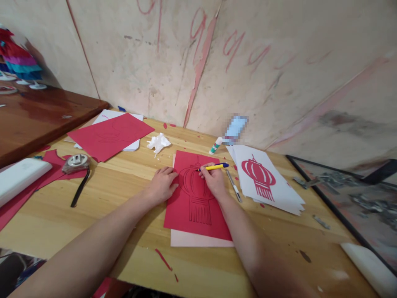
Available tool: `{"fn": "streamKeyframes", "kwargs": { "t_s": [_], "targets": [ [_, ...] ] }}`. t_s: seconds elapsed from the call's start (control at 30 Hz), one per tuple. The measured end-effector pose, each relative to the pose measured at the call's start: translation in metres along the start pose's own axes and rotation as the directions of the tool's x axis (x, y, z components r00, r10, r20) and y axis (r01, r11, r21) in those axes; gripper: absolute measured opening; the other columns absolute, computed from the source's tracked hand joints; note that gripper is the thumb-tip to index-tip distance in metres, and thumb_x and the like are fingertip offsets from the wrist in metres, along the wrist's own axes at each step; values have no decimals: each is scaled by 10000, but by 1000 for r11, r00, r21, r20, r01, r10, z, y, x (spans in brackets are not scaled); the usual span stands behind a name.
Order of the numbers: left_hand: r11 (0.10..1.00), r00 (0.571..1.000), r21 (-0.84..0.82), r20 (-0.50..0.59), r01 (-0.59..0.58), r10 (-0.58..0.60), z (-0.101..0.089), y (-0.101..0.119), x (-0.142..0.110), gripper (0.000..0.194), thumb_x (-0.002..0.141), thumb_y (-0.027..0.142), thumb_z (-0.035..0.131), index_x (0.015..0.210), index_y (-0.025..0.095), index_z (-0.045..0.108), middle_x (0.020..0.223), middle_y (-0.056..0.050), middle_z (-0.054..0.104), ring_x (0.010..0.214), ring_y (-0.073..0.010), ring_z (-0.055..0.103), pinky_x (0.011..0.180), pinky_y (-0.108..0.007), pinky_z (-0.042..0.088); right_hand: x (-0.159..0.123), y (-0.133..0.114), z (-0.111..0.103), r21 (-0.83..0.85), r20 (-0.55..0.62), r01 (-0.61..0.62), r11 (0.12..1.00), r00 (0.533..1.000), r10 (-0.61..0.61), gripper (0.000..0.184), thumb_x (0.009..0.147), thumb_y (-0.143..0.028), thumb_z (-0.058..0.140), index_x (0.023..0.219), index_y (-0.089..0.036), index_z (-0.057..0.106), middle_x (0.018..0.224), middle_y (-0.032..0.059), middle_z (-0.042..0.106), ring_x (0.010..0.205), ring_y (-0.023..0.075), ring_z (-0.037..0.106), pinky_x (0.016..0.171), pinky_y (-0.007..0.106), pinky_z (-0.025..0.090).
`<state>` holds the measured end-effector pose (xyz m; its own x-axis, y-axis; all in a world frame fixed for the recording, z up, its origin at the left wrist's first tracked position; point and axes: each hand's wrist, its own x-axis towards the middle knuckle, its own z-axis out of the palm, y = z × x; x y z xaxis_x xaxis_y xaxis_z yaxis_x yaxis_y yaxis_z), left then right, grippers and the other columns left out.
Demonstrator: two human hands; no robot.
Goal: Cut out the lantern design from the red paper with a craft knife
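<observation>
A pen with a yellow barrel and dark blue end (217, 167) is pinched in my right hand (214, 180). Its tip meets the upper part of a lantern drawn in dark lines on a red sheet of paper (175, 213). My left hand (161, 185) rests at the sheet's left edge, fingers loosely bent and apart, holding nothing. Beneath the red sheet, a pale pink sheet (198, 239) sticks out at the bottom. Just right of my right hand lies a slim grey-and-black pen-like tool (233, 186).
White sheets with a red cut-paper lantern (259, 176) lie right, near a glue stick (216, 145) and a blurred phone-like rectangle (235, 128). Leftward are crumpled tissue (159, 142), another red sheet (111, 134), a tape measure (76, 163) and a white box-like object (23, 180).
</observation>
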<state>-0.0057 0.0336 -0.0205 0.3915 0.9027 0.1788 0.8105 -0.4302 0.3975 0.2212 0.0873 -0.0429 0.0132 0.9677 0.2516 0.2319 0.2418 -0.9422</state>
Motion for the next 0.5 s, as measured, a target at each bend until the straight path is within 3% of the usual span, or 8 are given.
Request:
{"fn": "streamKeyframes", "kwargs": {
  "t_s": [0.5],
  "targets": [
    [1000,1000,-9,-2,8,-8,-1,1,1,241,839,175,616,1072,187,676,1189,-127,653,1183,-301,571,1046,-464,454,1,2,1,-25,1,7,1000,1000,-7,310,769,-525,684,767,-234,574,598,-5,625,554,177,591,569,306,465]
  ]
}}
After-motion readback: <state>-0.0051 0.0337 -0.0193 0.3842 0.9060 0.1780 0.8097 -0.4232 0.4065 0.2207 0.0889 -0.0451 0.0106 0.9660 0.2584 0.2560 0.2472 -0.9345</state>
